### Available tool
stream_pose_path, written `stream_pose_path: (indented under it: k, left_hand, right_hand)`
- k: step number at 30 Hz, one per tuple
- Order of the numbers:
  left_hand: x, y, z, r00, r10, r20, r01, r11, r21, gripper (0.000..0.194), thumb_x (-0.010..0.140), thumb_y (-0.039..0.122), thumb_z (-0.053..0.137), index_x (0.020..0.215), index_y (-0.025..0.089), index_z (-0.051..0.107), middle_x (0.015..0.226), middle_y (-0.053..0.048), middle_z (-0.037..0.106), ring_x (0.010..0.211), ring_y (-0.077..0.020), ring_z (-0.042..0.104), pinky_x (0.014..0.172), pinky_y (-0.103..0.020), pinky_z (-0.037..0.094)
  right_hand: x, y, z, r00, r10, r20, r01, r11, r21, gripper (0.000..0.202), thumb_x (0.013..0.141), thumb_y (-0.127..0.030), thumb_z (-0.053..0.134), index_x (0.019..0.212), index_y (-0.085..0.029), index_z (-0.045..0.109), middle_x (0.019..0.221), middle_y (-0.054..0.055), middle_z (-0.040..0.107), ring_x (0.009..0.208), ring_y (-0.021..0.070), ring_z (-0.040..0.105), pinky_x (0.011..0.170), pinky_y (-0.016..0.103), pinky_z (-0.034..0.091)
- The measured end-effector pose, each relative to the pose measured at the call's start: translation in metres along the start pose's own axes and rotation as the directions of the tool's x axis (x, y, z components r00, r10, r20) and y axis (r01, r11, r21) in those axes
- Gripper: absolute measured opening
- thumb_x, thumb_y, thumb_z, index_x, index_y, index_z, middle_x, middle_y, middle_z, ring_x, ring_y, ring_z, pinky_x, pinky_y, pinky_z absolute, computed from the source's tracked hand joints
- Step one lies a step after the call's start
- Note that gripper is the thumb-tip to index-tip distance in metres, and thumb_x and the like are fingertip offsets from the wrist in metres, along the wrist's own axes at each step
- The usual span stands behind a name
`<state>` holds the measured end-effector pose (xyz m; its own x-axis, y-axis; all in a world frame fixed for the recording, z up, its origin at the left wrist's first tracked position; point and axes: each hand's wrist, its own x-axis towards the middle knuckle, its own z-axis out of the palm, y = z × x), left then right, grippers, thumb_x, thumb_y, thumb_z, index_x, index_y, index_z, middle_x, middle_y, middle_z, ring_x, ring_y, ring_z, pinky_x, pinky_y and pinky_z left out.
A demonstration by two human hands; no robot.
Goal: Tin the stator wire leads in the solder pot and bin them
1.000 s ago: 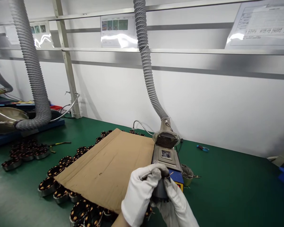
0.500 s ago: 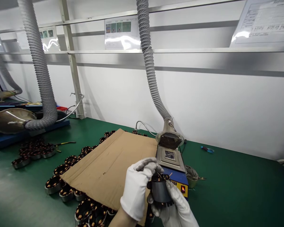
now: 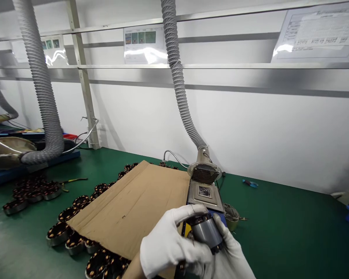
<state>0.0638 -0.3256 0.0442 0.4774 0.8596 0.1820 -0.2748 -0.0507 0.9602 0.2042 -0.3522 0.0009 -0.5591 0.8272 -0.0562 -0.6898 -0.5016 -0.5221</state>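
Both my hands wear white gloves and hold one grey motor stator (image 3: 207,233) with copper windings, low in the middle of the view. My left hand (image 3: 168,242) wraps it from the left, with the fingers curled over its top. My right hand (image 3: 231,254) cradles it from below and the right. The stator is tilted, its grey side facing the camera. It hovers just in front of a small solder pot (image 3: 205,192) with a blue and yellow body.
A brown cardboard sheet (image 3: 133,207) lies over rows of stators (image 3: 59,233) on the green table (image 3: 285,236). More stators (image 3: 31,190) sit far left. A grey fume hose (image 3: 178,85) ends at a fan hood (image 3: 204,171) behind the pot. A small metal cup (image 3: 231,214) stands right of it; blue cutters (image 3: 250,183) lie beyond.
The stator has tipped from upright to tilted in my hands, and my left hand has slid lower around it. The view has shifted a little.
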Motion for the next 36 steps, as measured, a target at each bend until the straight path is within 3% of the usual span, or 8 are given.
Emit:
stream_pose_path:
  k: [5,9,13,19,22,27,31,36]
  left_hand:
    - [0.012,-0.005,-0.006,0.915,0.155,-0.373,-0.172,0.985,-0.01,0.008,0.051,0.02,0.073,0.056,0.015,0.069,0.055,-0.005,0.064,0.051,-0.0168,0.057,0.048,-0.022,0.046]
    - [0.014,-0.004,-0.014,0.812,0.204,-0.546,-0.373,0.902,-0.217,0.03,0.053,0.037,0.087,0.069,0.017,0.071,0.061,-0.004,0.067,0.056,-0.0164,0.062,0.062,-0.023,0.053]
    - [0.004,0.004,-0.003,0.967,0.132,-0.219,-0.162,0.978,-0.129,0.041,0.054,0.036,0.085,0.089,0.017,0.073,0.084,-0.01,0.071,0.08,-0.0231,0.066,0.074,-0.025,0.052]
    - [0.003,0.002,-0.001,0.891,0.234,-0.389,-0.258,0.966,-0.012,0.011,0.056,0.019,0.066,0.065,0.016,0.072,0.059,-0.004,0.067,0.055,-0.0177,0.06,0.056,-0.022,0.051]
    - [0.006,0.004,-0.014,0.828,0.264,-0.495,-0.36,0.927,-0.108,0.025,0.063,0.03,0.078,0.082,0.015,0.072,0.073,-0.007,0.07,0.068,-0.0204,0.065,0.068,-0.026,0.054]
    - [0.003,0.001,-0.002,0.982,0.169,-0.09,-0.18,0.974,-0.139,0.041,0.071,0.045,0.078,0.099,0.017,0.07,0.098,-0.011,0.069,0.094,-0.0253,0.063,0.087,-0.029,0.049]
    - [0.003,-0.005,0.003,0.936,0.165,-0.312,-0.251,0.933,-0.259,0.029,0.07,0.041,0.08,0.084,0.016,0.073,0.078,-0.006,0.071,0.071,-0.0181,0.065,0.067,-0.021,0.053]
    - [0.003,0.008,-0.017,0.88,0.247,-0.405,-0.399,0.847,-0.351,0.032,0.059,0.034,0.088,0.084,0.022,0.073,0.087,-0.004,0.071,0.08,-0.019,0.067,0.079,-0.023,0.053]
  right_hand:
    - [0.005,0.007,0.007,1.0,-0.019,0.009,0.02,0.996,-0.091,0.046,0.074,-0.056,0.066,0.092,-0.013,0.069,0.078,0.008,0.071,0.068,0.0181,0.066,0.067,0.031,0.05]
    - [0.005,0.011,0.008,0.999,-0.034,0.017,0.036,0.993,-0.114,0.047,0.074,-0.056,0.066,0.094,-0.014,0.069,0.077,0.009,0.071,0.065,0.0178,0.066,0.065,0.03,0.05]
    - [0.003,0.014,0.004,0.984,-0.163,-0.075,0.143,0.965,-0.221,0.045,0.074,-0.058,0.065,0.094,-0.018,0.069,0.082,0.008,0.071,0.07,0.0199,0.067,0.063,0.033,0.052]
    - [0.006,0.022,0.004,0.775,-0.608,-0.169,0.442,0.714,-0.543,0.049,0.062,-0.034,0.082,0.106,-0.024,0.063,0.101,0.007,0.07,0.095,0.0263,0.064,0.079,0.036,0.054]
    - [0.01,0.03,0.003,0.549,-0.83,-0.1,0.489,0.416,-0.767,0.055,0.059,-0.028,0.083,0.109,-0.023,0.061,0.104,0.008,0.069,0.093,0.0272,0.065,0.082,0.038,0.054]
    - [0.016,0.038,-0.005,0.182,-0.937,0.3,0.385,-0.213,-0.898,0.053,0.062,-0.017,0.078,0.111,-0.026,0.059,0.113,0.009,0.063,0.102,0.0301,0.061,0.085,0.045,0.052]
    - [0.017,0.035,-0.007,0.152,-0.843,0.516,0.373,-0.434,-0.82,0.048,0.068,-0.019,0.071,0.114,-0.029,0.058,0.112,0.009,0.06,0.104,0.0298,0.06,0.087,0.046,0.052]
    - [0.013,0.027,-0.014,0.151,-0.904,0.399,0.321,-0.337,-0.885,0.051,0.063,-0.021,0.078,0.109,-0.025,0.057,0.109,0.011,0.059,0.098,0.0287,0.062,0.079,0.044,0.054]
